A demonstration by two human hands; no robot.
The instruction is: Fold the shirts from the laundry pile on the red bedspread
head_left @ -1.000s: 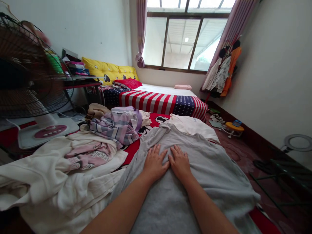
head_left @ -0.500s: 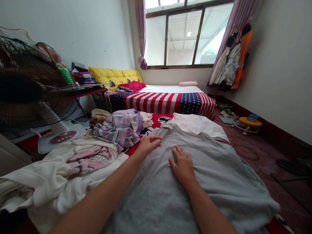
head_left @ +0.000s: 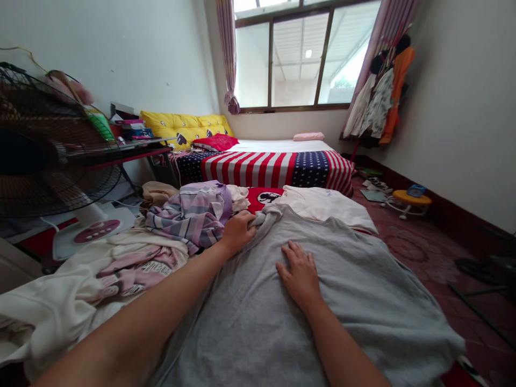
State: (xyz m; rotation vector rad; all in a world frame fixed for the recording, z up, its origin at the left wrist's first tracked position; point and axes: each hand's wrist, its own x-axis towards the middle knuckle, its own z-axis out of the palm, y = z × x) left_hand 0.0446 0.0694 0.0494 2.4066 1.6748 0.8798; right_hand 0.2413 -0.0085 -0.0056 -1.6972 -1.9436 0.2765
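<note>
A low bed (head_left: 264, 198) with a red cover fills the near part of a bedroom, and beyond it, under the window (head_left: 300, 56), lies a mattress with a flag-print sheet (head_left: 278, 166). A grey T-shirt (head_left: 322, 290) lies spread on the near bed. The left hand (head_left: 237, 232) pinches its sleeve; the right hand (head_left: 299, 274) rests flat, fingers spread. A striped garment (head_left: 193, 215) and a standing fan (head_left: 48, 156) crowd the left.
</note>
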